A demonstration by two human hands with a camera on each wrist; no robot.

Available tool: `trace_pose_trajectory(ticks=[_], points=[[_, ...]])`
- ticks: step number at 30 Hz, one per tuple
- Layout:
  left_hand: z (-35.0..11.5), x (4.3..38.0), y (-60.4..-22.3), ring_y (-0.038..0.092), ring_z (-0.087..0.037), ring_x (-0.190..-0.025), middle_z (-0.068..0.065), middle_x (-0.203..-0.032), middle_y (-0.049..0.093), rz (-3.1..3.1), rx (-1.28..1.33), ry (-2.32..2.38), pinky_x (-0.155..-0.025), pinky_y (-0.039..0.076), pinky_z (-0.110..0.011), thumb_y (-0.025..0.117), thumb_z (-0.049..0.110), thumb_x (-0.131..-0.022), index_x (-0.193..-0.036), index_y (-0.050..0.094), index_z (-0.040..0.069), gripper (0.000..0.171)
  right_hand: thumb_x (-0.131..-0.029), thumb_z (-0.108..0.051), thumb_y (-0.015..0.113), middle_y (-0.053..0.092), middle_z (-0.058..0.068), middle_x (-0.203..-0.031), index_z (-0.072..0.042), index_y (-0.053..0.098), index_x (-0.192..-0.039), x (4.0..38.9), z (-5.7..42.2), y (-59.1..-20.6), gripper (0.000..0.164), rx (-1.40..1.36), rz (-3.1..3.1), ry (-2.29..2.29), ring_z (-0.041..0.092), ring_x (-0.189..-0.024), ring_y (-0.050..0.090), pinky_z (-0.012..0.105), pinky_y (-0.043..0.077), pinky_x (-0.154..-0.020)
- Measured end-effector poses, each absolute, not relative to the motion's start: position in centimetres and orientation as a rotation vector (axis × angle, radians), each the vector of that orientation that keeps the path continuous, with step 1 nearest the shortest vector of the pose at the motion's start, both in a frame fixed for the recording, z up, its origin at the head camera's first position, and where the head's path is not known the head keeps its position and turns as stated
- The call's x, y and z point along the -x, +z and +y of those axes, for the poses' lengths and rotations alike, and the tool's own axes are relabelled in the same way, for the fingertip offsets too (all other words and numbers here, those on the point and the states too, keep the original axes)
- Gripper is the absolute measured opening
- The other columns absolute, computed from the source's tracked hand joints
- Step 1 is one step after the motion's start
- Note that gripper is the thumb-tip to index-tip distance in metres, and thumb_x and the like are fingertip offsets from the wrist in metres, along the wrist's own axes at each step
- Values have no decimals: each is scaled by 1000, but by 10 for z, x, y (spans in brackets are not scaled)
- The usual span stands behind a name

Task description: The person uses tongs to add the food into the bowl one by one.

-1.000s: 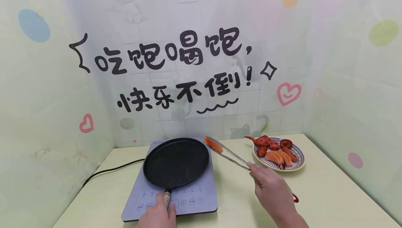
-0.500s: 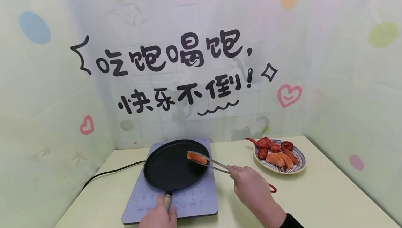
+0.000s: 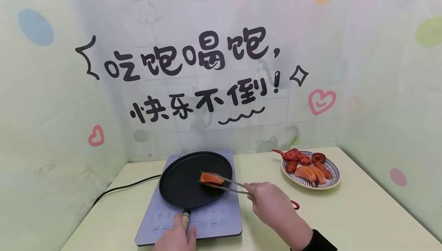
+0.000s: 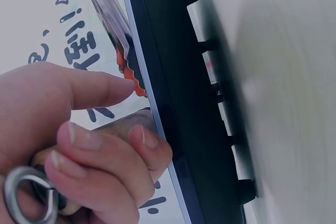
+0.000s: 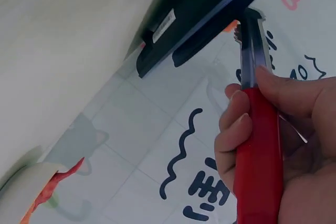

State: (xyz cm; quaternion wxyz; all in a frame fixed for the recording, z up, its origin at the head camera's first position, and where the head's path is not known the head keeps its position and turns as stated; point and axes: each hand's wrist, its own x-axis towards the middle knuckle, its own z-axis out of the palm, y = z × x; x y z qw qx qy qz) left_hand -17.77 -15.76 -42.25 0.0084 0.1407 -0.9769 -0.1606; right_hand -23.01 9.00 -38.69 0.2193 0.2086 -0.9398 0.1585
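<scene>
My left hand [image 3: 175,237] grips the wooden handle [image 3: 185,218] of a flat black frying pan [image 3: 186,180], its fingers curled round it in the left wrist view. The pan sits on a grey-blue induction cooker [image 3: 221,212]. In my right hand [image 3: 276,207] are metal tongs [image 3: 235,190] with a red handle [image 5: 258,150]. An orange salmon slice [image 3: 211,178] with pale stripes lies between the tong tips, over the right half of the pan. Whether it touches the pan surface I cannot tell.
At the back right, a patterned plate [image 3: 333,182] bears more salmon slices [image 3: 305,173] and several reddish food pieces [image 3: 291,154]. A black cord [image 3: 121,185] runs left from the cooker. Printed curtain walls [image 3: 207,136] stand behind and beside the table [image 3: 362,212].
My right hand has carried the salmon slice in the tongs leftward from beside the pan's right rim to over the pan, then slightly lower. The left hand stays on the handle.
</scene>
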Motion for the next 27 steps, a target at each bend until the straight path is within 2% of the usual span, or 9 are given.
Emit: trace_pose_trajectory(ticks=[7,13,17,20,27], points=[[-167,187,-441,55,-25,-52,-10,-63,54,-3040,-424,-467,-54,40,-39,67,40,-101,-120,51,-2,50,-87,-6,83,82,6,-106,-10,80,-118,228,94,-377,31,-598,-2716,637,25,-95,79,44,61,-77],[-162,182,-432,56,-25,-53,-10,-64,55,-3036,-423,-475,-54,40,-39,67,38,-100,-118,52,-3,48,-90,-7,81,80,7,-97,-9,79,-112,231,102,-369,22,-663,-2770,811,15,-79,68,32,52,-65],[-159,180,-428,56,-25,-53,-10,-63,55,-3025,-416,-476,-55,41,-39,68,37,-100,-117,52,-4,48,-92,-7,80,79,7,-95,-8,79,-120,233,115,-355,27,-558,-2779,974,13,-69,60,28,48,-57],[-158,179,-426,56,-25,-53,-10,-63,55,-3018,-418,-474,-54,40,-38,68,37,-100,-117,52,-4,47,-93,-9,80,79,8,-99,-7,77,-128,235,130,-344,35,-432,-2769,1019,13,-68,59,28,47,-57],[-157,179,-427,56,-25,-53,-10,-62,54,-3007,-418,-468,-54,39,-38,69,36,-99,-115,52,-4,46,-94,-14,80,65,0,-74,-5,74,-132,239,176,-327,40,-311,-2723,982,13,-62,49,27,39,-56]])
